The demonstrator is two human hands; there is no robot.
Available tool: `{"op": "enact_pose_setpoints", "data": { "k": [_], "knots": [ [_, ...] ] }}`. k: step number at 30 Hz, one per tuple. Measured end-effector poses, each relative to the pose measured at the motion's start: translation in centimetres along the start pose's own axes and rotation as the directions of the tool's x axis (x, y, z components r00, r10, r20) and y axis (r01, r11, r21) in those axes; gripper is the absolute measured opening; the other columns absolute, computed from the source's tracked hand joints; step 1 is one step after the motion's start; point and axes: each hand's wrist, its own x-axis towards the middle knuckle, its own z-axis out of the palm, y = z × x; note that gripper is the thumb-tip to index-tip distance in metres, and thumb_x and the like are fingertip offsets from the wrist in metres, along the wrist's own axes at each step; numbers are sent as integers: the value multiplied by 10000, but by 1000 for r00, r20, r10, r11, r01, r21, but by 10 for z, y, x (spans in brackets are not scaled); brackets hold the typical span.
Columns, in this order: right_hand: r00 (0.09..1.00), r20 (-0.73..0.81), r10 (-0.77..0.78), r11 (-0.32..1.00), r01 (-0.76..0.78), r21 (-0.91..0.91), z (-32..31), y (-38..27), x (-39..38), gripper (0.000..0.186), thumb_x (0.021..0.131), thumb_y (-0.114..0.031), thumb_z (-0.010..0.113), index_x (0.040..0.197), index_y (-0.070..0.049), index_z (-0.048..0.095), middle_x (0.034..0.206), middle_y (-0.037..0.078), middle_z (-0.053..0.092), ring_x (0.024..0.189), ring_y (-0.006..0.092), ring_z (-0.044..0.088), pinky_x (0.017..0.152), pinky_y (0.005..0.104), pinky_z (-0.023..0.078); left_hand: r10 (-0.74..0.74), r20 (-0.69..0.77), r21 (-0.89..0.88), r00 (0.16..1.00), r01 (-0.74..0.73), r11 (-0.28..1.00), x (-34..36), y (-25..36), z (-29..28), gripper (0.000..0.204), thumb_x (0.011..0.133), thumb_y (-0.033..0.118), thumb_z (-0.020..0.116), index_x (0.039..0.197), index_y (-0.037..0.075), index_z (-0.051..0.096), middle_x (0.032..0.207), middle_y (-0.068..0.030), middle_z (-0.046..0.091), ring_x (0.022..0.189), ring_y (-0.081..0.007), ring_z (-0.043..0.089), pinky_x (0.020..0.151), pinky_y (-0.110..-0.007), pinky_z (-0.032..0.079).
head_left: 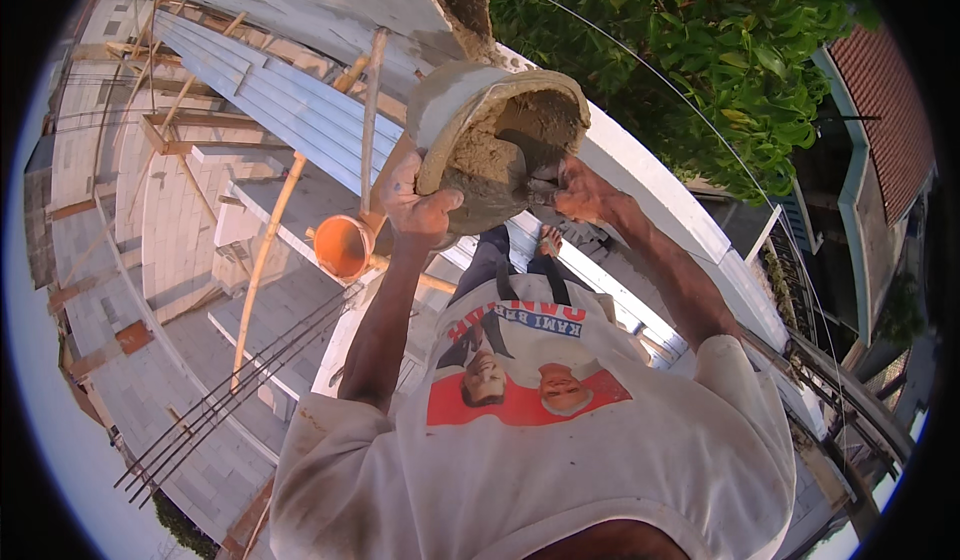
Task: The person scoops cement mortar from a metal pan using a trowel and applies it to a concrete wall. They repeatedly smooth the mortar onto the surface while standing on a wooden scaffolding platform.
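A grey bucket caked with mortar is tipped so its mouth faces me, in front of my chest. Wet grey-brown mortar lies inside, with a smooth darker patch toward its right side. My left hand grips the left lower rim, thumb over the edge. At the right lower rim my right hand is closed, its fingertips in shadow at the bucket's mouth; whether it also holds a tool there I cannot make out.
An orange bucket stands left of my forearm, beside wooden poles. A mortar-smeared slab edge rises beyond the grey bucket. Bare rebar rods project at lower left. Corrugated sheets lie left; a pale ledge and leafy branches are right.
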Motion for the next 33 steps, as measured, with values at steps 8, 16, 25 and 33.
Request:
{"op": "enact_pose_setpoints", "data": {
  "k": [8, 16, 25, 33],
  "knots": [
    [901, -49, 432, 899, -434, -56, 29, -57, -30, 204, 937, -199, 614, 962, -2, 659, 661, 40, 585, 506, 96, 519, 462, 269, 409, -73, -54, -296, 996, 54, 954, -1, -31, 20, 336, 697, -21, 664, 1032, -34, 648, 925, -45, 671, 802, -114, 613, 744, -267, 502],
    [911, 6, 412, 907, -411, 86, 20, -82, -43, 247, 968, -222, 594, 849, -14, 655, 533, 6, 492, 431, 87, 458, 402, 268, 383, -428, -109, -600, 897, 284, 748, 0, -79, 40, 458, 876, 73, 673, 1304, 0, 526, 1131, -105, 636, 974, -208, 629, 867, -363, 524],
    [815, -157, 558, 826, -528, 199, -17, -123, -15, 180, 891, -103, 610, 989, 36, 668, 688, 42, 591, 465, 84, 515, 406, 226, 423, -793, -160, -586, 588, 589, 556, -23, -116, 28, 388, 795, -32, 650, 1172, 46, 604, 1063, -79, 659, 904, -226, 624, 789, -382, 518],
    [976, -131, -173, 450, -40, -892, -55, -132, 168, 205, 817, -108, 581, 906, 69, 636, 730, 181, 645, 562, 346, 617, 579, 434, 536, -796, -134, -591, 590, 597, 543, -42, -128, 18, 550, 687, -108, 610, 1210, 57, 566, 1100, -94, 656, 942, -258, 644, 786, -387, 545]
  ]
}}
